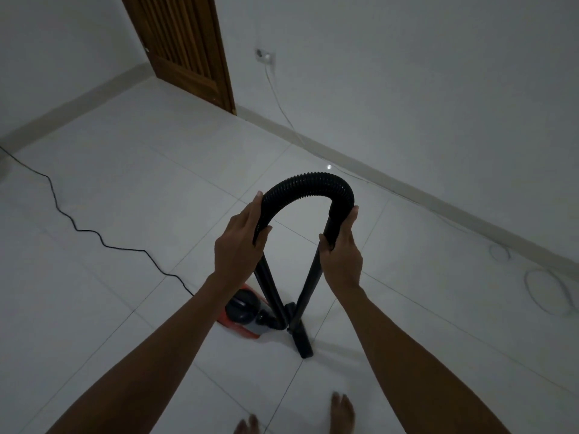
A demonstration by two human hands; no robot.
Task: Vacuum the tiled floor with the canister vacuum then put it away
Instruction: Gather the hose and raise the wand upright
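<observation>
Both hands' grip closed: left hand (241, 242) on arched hose (308, 183), right hand (341, 249) on upright wand (308, 283), nozzle (301, 336) floorward.

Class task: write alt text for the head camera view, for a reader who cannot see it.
Seen from above, a left hand and right hand grip a black hose arched over a red canister vacuum on a white tiled floor. A black cord trails left; a wooden door stands behind.
</observation>
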